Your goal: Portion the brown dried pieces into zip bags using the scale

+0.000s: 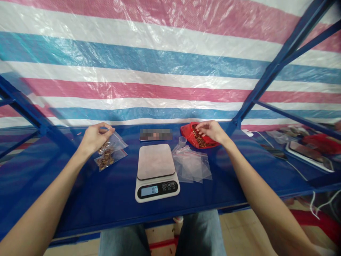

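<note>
My left hand (pixel 96 138) pinches the top of a small clear zip bag (pixel 114 142) holding brown dried pieces. A second filled zip bag (pixel 109 160) lies just below it. My right hand (pixel 211 131) hangs over an open red plastic bag (pixel 199 139), its fingertips at the brown dried pieces (pixel 198 137) inside. Between my hands stands a white digital kitchen scale (pixel 156 172) reading 0.0, with nothing on its pan. To its right lie a stack of empty zip bags (pixel 191 165) and a small clear plastic cup (pixel 182 141).
A blurred flat label (pixel 156 134) lies behind the scale on the blue shelf surface (pixel 66 185). Striped tarpaulin (pixel 170 46) forms the back wall, with blue metal shelf uprights (pixel 282 64) at the sides. A white cable (pixel 277 149) and a tray (pixel 309 156) with red items lie right.
</note>
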A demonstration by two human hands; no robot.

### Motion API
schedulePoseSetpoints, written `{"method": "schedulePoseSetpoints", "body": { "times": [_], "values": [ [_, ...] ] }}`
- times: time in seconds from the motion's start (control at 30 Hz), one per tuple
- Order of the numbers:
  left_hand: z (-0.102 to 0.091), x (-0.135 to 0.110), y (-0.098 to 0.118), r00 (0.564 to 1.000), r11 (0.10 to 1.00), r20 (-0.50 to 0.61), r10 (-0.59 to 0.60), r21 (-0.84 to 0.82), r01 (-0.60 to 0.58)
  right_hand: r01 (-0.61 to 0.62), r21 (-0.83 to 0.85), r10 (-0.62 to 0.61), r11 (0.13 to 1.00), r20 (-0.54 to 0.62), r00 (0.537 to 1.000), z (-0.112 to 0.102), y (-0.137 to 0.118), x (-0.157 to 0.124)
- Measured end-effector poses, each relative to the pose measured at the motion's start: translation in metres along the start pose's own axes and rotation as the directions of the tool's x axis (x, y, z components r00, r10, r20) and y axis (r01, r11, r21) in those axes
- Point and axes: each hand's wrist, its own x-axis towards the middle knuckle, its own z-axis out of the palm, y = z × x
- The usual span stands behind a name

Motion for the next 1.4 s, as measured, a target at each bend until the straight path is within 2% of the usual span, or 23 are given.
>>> {"method": "schedulePoseSetpoints", "body": {
  "times": [0.1, 0.2, 0.27, 0.33, 0.4, 0.47, 0.53, 0.6, 0.67, 0.73, 0.87, 1.0, 1.27, 1.4],
  "values": [
    [0.003, -0.003, -0.009, 0.999, 0.975, 0.017, 0.043, 0.219, -0.046, 0.126, -0.243, -0.137, 0.962, -0.031, 0.99, 0.005, 0.001, -0.005],
    [0.004, -0.008, -0.013, 0.997, 0.913, 0.037, 0.061, 0.402, -0.071, 0.227, -0.272, -0.218, 0.935, 0.064, 0.974, 0.001, -0.007, -0.016],
    [0.003, -0.011, -0.014, 0.998, 0.893, 0.048, 0.051, 0.445, -0.067, 0.241, -0.186, -0.204, 0.953, 0.197, 0.959, -0.005, -0.012, -0.023],
    [0.002, -0.014, -0.014, 0.998, 0.888, 0.056, 0.033, 0.457, -0.055, 0.199, -0.122, -0.144, 0.973, 0.353, 0.924, -0.011, -0.013, -0.028],
    [0.001, -0.015, -0.011, 0.999, 0.884, 0.05, 0.011, 0.467, -0.033, 0.184, -0.198, -0.084, 0.963, 0.43, 0.899, -0.015, -0.013, -0.03],
    [0.001, -0.016, -0.008, 1.0, 0.876, 0.028, -0.006, 0.482, -0.008, 0.221, -0.395, -0.049, 0.892, 0.4, 0.915, -0.018, -0.011, -0.03],
    [0.001, -0.017, -0.005, 1.0, 0.87, 0.005, -0.008, 0.493, 0.004, 0.232, -0.593, -0.039, 0.771, 0.32, 0.947, -0.02, -0.008, -0.029],
    [0.002, -0.018, -0.003, 1.0, 0.866, -0.007, 0.002, 0.501, 0.002, 0.208, -0.706, -0.025, 0.677, 0.26, 0.965, -0.021, -0.003, -0.028],
    [0.003, -0.02, 0.0, 1.0, 0.864, -0.005, 0.016, 0.503, -0.011, 0.197, -0.746, -0.02, 0.636, 0.239, 0.971, -0.02, 0.002, -0.028],
    [0.004, -0.021, 0.003, 1.0, 0.864, -0.004, 0.027, 0.503, -0.022, 0.221, -0.731, -0.03, 0.645, 0.265, 0.964, -0.017, 0.008, -0.027],
    [0.006, -0.026, 0.013, 0.999, 0.864, -0.006, 0.034, 0.503, -0.026, 0.285, -0.629, -0.053, 0.724, 0.361, 0.931, -0.011, 0.016, -0.026],
    [0.008, -0.029, 0.019, 0.999, 0.857, -0.015, 0.037, 0.514, -0.025, 0.308, -0.577, -0.078, 0.756, 0.388, 0.918, -0.007, 0.019, -0.023],
    [0.01, -0.029, 0.014, 0.997, 0.854, -0.041, 0.06, 0.52, -0.031, 0.373, -0.542, -0.251, 0.753, 0.289, 0.924, -0.008, 0.026, -0.012],
    [0.012, -0.029, 0.013, 0.995, 0.864, -0.05, 0.09, 0.501, -0.053, 0.357, -0.534, -0.339, 0.766, 0.136, 0.931, -0.011, 0.021, -0.013]
  ]
}}
